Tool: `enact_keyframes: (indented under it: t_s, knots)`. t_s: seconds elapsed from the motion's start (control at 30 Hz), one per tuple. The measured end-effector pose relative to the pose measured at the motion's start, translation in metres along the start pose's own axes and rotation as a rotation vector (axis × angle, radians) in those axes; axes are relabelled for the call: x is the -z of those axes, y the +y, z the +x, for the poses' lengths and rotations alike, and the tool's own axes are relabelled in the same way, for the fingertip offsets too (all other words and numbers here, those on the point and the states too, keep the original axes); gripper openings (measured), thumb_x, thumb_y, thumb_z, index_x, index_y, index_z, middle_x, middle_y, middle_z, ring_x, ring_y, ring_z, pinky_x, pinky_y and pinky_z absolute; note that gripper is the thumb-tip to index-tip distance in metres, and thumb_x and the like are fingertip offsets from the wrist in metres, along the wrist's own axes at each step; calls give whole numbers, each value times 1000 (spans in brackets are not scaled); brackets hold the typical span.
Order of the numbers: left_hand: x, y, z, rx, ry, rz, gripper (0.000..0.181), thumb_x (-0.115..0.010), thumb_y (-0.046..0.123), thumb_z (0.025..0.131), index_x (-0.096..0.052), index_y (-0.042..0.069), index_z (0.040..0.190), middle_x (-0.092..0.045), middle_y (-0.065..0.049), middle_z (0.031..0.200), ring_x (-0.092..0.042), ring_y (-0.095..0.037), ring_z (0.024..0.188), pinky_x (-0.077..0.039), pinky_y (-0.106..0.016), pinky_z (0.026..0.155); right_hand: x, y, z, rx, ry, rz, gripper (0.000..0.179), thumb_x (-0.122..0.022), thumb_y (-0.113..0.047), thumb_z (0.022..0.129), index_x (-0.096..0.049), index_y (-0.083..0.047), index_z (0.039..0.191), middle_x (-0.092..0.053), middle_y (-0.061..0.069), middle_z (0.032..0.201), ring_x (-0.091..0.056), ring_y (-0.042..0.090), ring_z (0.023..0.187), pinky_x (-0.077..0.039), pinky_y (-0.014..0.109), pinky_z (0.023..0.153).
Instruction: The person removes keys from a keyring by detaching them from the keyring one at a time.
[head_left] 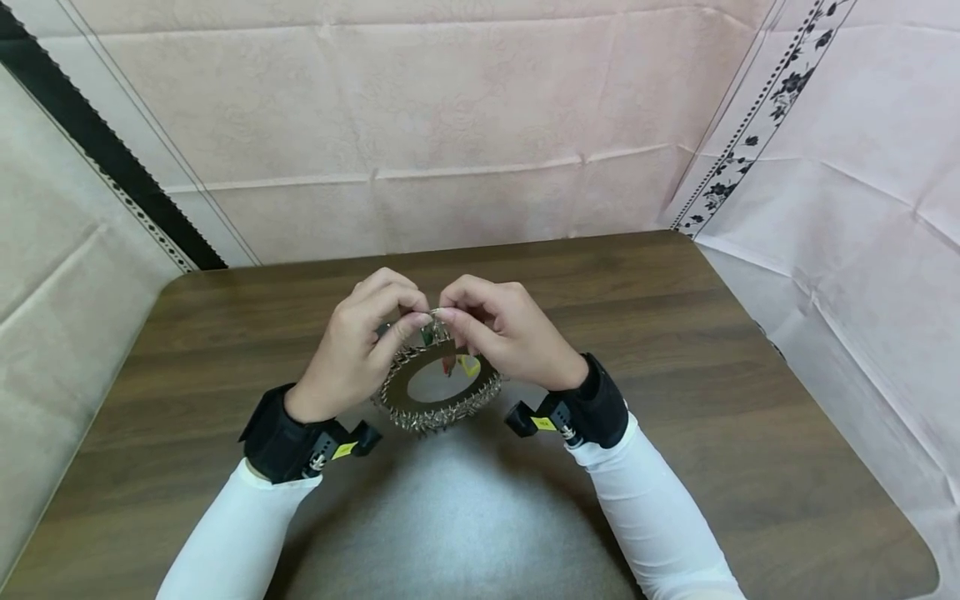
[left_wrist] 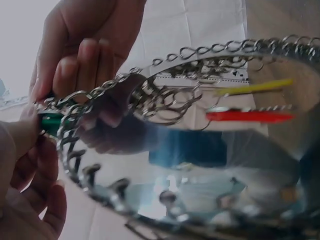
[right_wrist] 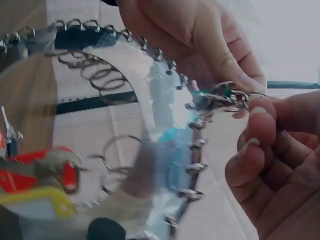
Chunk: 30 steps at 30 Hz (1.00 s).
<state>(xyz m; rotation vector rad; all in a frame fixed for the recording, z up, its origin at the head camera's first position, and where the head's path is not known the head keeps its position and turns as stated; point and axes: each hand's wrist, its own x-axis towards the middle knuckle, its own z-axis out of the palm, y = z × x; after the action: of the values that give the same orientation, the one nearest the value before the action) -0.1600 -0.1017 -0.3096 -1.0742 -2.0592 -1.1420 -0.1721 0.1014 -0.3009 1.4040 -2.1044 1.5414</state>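
Both hands meet above the table and pinch a small metal ring (head_left: pixel 435 312) between thumb and forefinger. My left hand (head_left: pixel 360 342) comes from the left, my right hand (head_left: pixel 517 333) from the right, fingertips almost touching. Below them hangs a flat shiny metal hoop (head_left: pixel 399 400) with small curled links along its rim. A small green piece (left_wrist: pixel 50 122) shows close to the left fingertips, by the hoop's edge. Through the hoop's opening I see a red tag (left_wrist: pixel 250 116) and a yellow tag (left_wrist: pixel 255 87). Loose wire rings (right_wrist: pixel 107 80) also show there.
The brown wooden table (head_left: pixel 750 467) has rounded corners. Pale cloth (head_left: pixel 465 125) hangs behind it and along both sides, with a black band (head_left: pixel 97 133) at left and a floral strip (head_left: pixel 787 92) at right. Each wrist carries a black strap with a camera.
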Motion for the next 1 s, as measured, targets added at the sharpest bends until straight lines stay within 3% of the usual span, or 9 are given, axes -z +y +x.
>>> enact_keyframes:
  t_s: [0.23, 0.57, 0.8, 1.0]
  knots:
    - [1, 2, 0, -6, -44, 20, 8, -66, 5, 85, -61, 11, 87, -56, 1, 90, -47, -9, 83, -34, -34, 76, 3, -4, -2, -9, -58, -115, 11, -51, -14, 99, -55, -5, 94, -53, 0, 70, -49, 5, 58, -45, 24, 52]
    - [-3, 1, -1, 27, 58, -32, 4, -65, 5, 87, -64, 7, 90, -57, -1, 90, -51, -11, 84, -43, -27, 70, 0, -2, -2, -16, -15, 47, 9, -47, -9, 99, -51, -3, 95, -48, 2, 69, -45, 11, 57, -39, 28, 49]
    - [-5, 1, 0, -12, 131, -59, 12, -68, -4, 81, -66, 4, 90, -61, -4, 89, -54, -13, 83, -44, -26, 71, -4, 1, -1, -13, 48, 151, 7, -47, -6, 99, -50, 0, 95, -46, 5, 72, -46, 16, 63, -38, 30, 55]
    - [-5, 0, 0, -24, 146, -86, 14, -69, -6, 79, -67, 4, 89, -61, -4, 88, -55, -13, 82, -45, -25, 71, -9, 2, 0, -10, 107, 190, 8, -47, -6, 99, -50, 1, 96, -46, 7, 70, -46, 17, 62, -39, 30, 54]
